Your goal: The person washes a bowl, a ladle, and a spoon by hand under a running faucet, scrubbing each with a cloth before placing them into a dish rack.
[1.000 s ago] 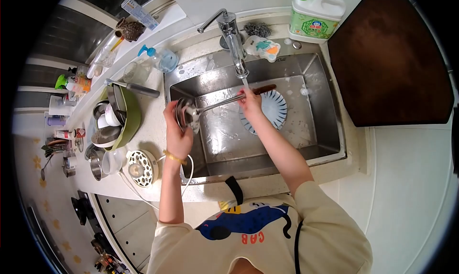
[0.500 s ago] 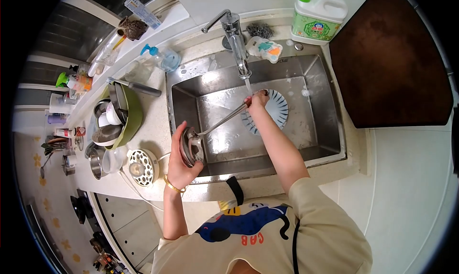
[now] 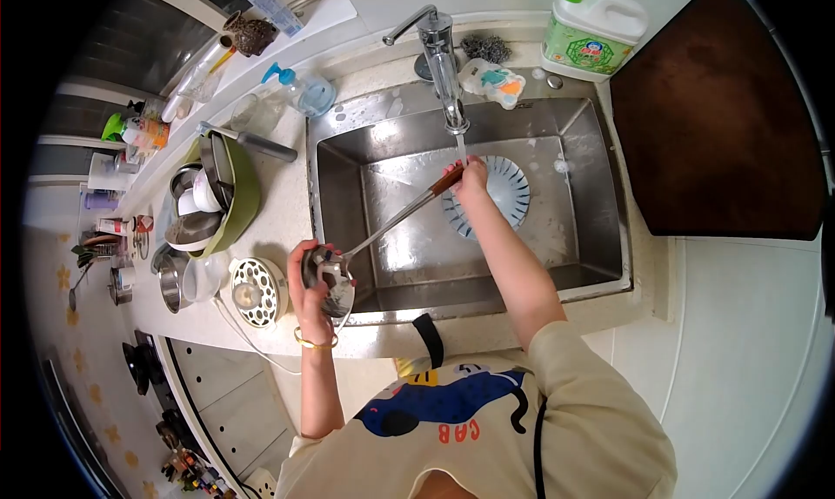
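Observation:
A metal ladle [image 3: 393, 223] with a brown grip slants across the sink [image 3: 400, 283]. My left hand [image 3: 311, 292] is wrapped round its shiny round bowl at the sink's left front corner. At the other end, my right hand [image 3: 472, 179] has its fingers closed by the brown grip, beneath the faucet [image 3: 444, 81]. Running water falls onto that hand. Below it, a white plate [image 3: 509, 194] with dark stripes around its rim lies on the sink floor, partly hidden by my right hand and forearm.
Left of the sink are a green basin [image 3: 246, 194] of stacked dishes, a cream perforated appliance [image 3: 271, 290] with a cord, and a blue pump bottle [image 3: 311, 94]. Behind it lie a steel scourer [image 3: 485, 48] and a detergent jug [image 3: 591, 33]. A dark brown board [image 3: 718, 116] stands right.
The ladle's bowl has moved a little left and turned, showing more of its shiny face. My left hand has shifted with it. More of the brown grip now shows beside my right hand.

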Available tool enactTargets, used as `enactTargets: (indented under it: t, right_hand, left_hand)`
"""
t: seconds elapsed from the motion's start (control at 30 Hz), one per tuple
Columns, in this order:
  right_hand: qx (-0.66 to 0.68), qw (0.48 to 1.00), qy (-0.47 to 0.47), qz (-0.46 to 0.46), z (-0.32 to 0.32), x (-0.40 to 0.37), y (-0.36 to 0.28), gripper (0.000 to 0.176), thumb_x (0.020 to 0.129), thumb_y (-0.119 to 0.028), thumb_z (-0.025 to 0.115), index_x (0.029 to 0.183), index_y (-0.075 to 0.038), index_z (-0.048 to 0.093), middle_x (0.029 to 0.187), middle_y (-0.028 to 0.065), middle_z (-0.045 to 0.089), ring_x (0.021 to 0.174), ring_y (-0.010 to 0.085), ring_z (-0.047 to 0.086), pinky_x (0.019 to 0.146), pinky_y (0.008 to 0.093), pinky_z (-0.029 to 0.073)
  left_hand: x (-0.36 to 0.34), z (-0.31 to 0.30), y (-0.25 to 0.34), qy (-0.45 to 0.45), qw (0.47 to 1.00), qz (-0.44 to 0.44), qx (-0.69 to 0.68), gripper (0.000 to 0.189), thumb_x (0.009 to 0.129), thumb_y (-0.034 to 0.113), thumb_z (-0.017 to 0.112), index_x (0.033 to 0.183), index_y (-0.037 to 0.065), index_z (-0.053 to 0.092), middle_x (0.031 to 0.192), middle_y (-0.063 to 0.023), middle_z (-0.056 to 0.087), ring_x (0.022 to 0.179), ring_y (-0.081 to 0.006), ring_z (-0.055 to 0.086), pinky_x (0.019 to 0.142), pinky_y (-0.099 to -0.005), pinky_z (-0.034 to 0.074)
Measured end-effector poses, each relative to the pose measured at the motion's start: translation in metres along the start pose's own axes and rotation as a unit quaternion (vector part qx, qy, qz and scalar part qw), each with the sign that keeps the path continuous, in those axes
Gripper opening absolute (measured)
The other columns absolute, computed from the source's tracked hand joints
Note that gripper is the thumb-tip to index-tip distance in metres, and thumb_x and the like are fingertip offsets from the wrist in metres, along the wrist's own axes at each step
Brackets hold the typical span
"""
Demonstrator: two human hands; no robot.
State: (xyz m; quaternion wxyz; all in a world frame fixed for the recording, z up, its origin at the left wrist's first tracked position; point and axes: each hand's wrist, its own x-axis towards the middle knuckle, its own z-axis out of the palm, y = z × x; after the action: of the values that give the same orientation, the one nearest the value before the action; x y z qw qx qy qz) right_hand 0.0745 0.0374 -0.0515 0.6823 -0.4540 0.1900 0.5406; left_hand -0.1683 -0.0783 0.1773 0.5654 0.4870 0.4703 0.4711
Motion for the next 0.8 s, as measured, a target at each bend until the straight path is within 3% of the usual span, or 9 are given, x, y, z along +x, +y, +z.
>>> enactTargets:
  t: [0.17, 0.23, 0.33, 0.4, 0.53, 0.57, 0.63, 0.7, 0.8]
  right_hand:
    - [-0.068, 0.997, 0.02, 0.018, -0.023, 0.02, -0.016, 0.015, 0.089, -0.02, 0.035, 0.092, -0.009, 0.045, 0.076, 0.0109, 0.052, 0.063, 0.0234, 0.053, 0.055, 0.0389, 0.05]
    - [-0.342, 0.939, -0.008, -0.041, -0.03, 0.008, -0.038, 0.022, 0.089, -0.024, 0.036, 0.088, -0.01, 0.052, 0.079, 0.0081, 0.055, 0.067, 0.0232, 0.056, 0.055, 0.039, 0.05]
    - [-0.651, 0.687, 0.029, -0.322, -0.029, -0.003, -0.076, 0.018, 0.081, -0.023, 0.051, 0.088, -0.009, 0.058, 0.085, 0.0105, 0.059, 0.081, 0.0267, 0.057, 0.07, 0.0368, 0.047]
    - [-0.634, 0.589, 0.008, -0.5, -0.011, -0.02, -0.105, 0.022, 0.076, -0.019, 0.056, 0.096, -0.012, 0.057, 0.097, 0.0113, 0.057, 0.092, 0.0279, 0.052, 0.082, 0.0358, 0.042]
    - [-0.668, 0.383, -0.044, -0.636, 0.046, -0.028, -0.141, 0.036, 0.075, -0.019, 0.057, 0.111, -0.017, 0.053, 0.114, 0.0091, 0.048, 0.107, 0.0297, 0.043, 0.09, 0.0443, 0.034]
    - [-0.669, 0.382, -0.056, -0.635, 0.054, -0.013, -0.142, 0.036, 0.075, -0.019, 0.057, 0.111, -0.017, 0.053, 0.114, 0.0091, 0.048, 0.107, 0.0297, 0.043, 0.09, 0.0443, 0.034]
    - [-0.722, 0.228, -0.011, -0.653, 0.051, 0.02, -0.139, 0.044, 0.077, -0.023, 0.057, 0.12, -0.026, 0.047, 0.117, 0.0108, 0.045, 0.106, 0.0331, 0.042, 0.09, 0.0539, 0.03]
    - [-0.786, 0.251, -0.036, -0.563, 0.057, 0.019, -0.147, 0.049, 0.078, -0.028, 0.056, 0.124, -0.033, 0.042, 0.116, 0.0137, 0.045, 0.108, 0.0351, 0.041, 0.089, 0.0605, 0.026]
    - [-0.822, 0.313, -0.038, -0.475, 0.055, -0.013, -0.155, 0.05, 0.078, -0.026, 0.056, 0.126, -0.029, 0.041, 0.112, 0.0171, 0.044, 0.106, 0.0336, 0.044, 0.089, 0.0499, 0.035]
  left_hand:
    - [0.005, 0.0, -0.007, 0.018, 0.999, -0.005, -0.047, 0.053, 0.074, 0.022, 0.049, 0.123, 0.005, 0.038, 0.108, -0.0154, 0.051, 0.095, -0.0229, 0.054, 0.069, -0.0346, 0.053]
    - [0.008, 0.0, -0.007, 0.038, 0.993, -0.037, -0.103, 0.055, 0.075, 0.024, 0.049, 0.126, 0.006, 0.036, 0.109, -0.0158, 0.051, 0.098, -0.0237, 0.054, 0.07, -0.0361, 0.053]
    - [0.01, -0.004, -0.005, 0.036, 0.988, -0.058, -0.137, 0.055, 0.078, 0.03, 0.046, 0.127, 0.007, 0.035, 0.111, -0.0154, 0.051, 0.099, -0.0245, 0.054, 0.073, -0.0388, 0.052]
    - [0.009, -0.007, -0.005, 0.032, 0.981, -0.085, -0.169, 0.054, 0.082, 0.034, 0.043, 0.128, 0.008, 0.034, 0.113, -0.015, 0.051, 0.1, -0.0258, 0.053, 0.077, -0.0431, 0.05]
    - [0.011, -0.008, -0.014, 0.019, 0.964, -0.107, -0.244, 0.055, 0.084, 0.036, 0.04, 0.131, 0.009, 0.031, 0.115, -0.0172, 0.05, 0.103, -0.0296, 0.052, 0.086, -0.051, 0.043]
    - [0.01, -0.006, -0.014, 0.022, 0.96, -0.112, -0.256, 0.054, 0.084, 0.035, 0.04, 0.131, 0.009, 0.032, 0.116, -0.0175, 0.05, 0.104, -0.0298, 0.051, 0.087, -0.0514, 0.042]
    - [0.01, -0.001, -0.01, 0.003, 0.949, -0.117, -0.293, 0.051, 0.083, 0.031, 0.044, 0.128, 0.008, 0.035, 0.113, -0.0175, 0.05, 0.104, -0.0297, 0.05, 0.086, -0.0497, 0.043]
    - [0.011, 0.002, -0.008, -0.005, 0.948, -0.118, -0.295, 0.05, 0.083, 0.029, 0.044, 0.127, 0.007, 0.036, 0.111, -0.0177, 0.051, 0.106, -0.0297, 0.049, 0.087, -0.0498, 0.043]
    - [0.013, 0.005, -0.008, 0.008, 0.944, -0.135, -0.299, 0.048, 0.083, 0.026, 0.044, 0.126, 0.007, 0.037, 0.109, -0.0168, 0.052, 0.107, -0.0292, 0.049, 0.086, -0.047, 0.043]
